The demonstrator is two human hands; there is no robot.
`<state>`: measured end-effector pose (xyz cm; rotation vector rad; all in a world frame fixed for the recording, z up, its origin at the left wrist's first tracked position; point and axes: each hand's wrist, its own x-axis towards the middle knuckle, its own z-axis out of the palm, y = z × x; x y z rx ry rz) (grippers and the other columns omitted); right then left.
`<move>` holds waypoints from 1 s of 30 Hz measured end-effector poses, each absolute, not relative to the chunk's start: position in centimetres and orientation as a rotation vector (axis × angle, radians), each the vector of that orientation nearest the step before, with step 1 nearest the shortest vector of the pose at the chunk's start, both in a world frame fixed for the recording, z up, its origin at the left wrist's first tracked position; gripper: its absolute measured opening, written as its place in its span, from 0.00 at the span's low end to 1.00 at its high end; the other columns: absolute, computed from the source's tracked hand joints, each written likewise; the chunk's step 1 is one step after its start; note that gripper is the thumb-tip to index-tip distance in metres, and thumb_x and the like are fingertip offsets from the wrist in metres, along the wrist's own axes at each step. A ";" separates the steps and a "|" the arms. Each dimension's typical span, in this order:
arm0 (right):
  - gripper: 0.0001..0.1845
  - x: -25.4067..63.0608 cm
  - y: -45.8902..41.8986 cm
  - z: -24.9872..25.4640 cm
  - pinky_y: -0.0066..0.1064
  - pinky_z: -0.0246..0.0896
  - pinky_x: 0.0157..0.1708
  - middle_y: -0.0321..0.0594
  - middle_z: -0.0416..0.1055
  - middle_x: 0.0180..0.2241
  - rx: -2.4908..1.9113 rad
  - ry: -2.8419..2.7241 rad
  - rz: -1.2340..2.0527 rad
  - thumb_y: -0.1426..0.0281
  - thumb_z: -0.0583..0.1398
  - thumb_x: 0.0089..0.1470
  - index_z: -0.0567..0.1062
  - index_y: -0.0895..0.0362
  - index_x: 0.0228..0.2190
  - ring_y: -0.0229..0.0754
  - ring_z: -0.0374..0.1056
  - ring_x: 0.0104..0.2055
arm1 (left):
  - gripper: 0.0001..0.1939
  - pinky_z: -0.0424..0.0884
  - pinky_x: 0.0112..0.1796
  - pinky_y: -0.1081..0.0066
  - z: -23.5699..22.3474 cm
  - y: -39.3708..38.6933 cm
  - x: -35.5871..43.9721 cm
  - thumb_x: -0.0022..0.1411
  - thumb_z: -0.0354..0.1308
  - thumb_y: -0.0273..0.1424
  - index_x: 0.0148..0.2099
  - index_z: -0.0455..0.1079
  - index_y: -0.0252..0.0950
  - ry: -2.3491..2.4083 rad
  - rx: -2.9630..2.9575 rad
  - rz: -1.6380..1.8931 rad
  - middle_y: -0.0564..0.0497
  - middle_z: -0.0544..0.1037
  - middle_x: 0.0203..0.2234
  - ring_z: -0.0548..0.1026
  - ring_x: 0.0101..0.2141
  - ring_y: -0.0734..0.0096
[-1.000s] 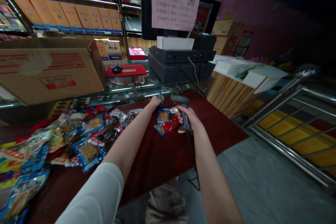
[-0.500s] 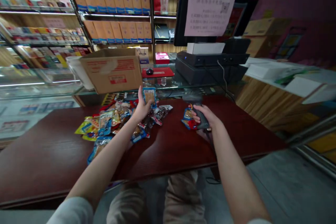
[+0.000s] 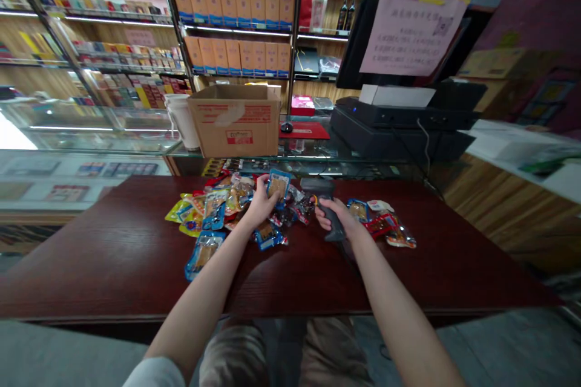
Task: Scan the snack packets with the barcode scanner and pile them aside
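1. On the left of the dark red wooden bench (image 3: 91,254), a heap of vacuum-sealed snack packets (image 3: 213,208) is spread out. Its slick film could let the heap slump if it is brushed by a forearm.
2. The grip of the left hand (image 3: 259,204) is clenched on a blue-edged snack packet (image 3: 278,186), which is held upright just above the heap. A loose pinch on the slippery film could let it drop back among the others.
3. The grip of the right hand (image 3: 333,217) is clenched around the handle of a dark grey barcode scanner (image 3: 315,186). Its trailing cord could drag across the packets if pulled.
4. Further right, a smaller group of snack packets (image 3: 381,224) is set apart. The two groups could be mixed if packets stray across the narrow gap.
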<state>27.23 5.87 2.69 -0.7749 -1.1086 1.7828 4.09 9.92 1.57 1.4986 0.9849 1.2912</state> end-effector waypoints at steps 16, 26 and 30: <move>0.19 26.5 5.0 2.5 0.22 0.46 0.12 0.26 0.61 0.17 -0.833 -1.087 1.773 0.60 0.67 0.45 0.68 0.57 0.32 0.28 0.51 0.13 | 0.31 0.62 0.59 0.61 2.0 9.4 3.9 0.56 0.59 0.31 0.63 0.63 0.34 1.256 1.903 1.202 0.42 0.71 0.58 0.68 0.58 0.55; 0.19 26.7 4.7 3.1 0.22 0.46 0.12 0.27 0.62 0.17 -0.791 -1.080 1.758 0.60 0.66 0.45 0.69 0.58 0.35 0.28 0.51 0.14 | 0.32 0.64 0.57 0.60 1.9 9.1 3.9 0.58 0.58 0.33 0.65 0.62 0.33 1.285 1.927 1.198 0.41 0.75 0.53 0.73 0.53 0.55; 0.19 27.0 4.7 3.3 0.23 0.47 0.12 0.27 0.62 0.18 -0.791 -1.100 1.694 0.60 0.66 0.45 0.69 0.58 0.36 0.29 0.52 0.13 | 0.31 0.65 0.56 0.59 1.8 8.9 4.1 0.59 0.56 0.32 0.64 0.63 0.34 1.362 2.038 1.270 0.41 0.75 0.49 0.73 0.51 0.56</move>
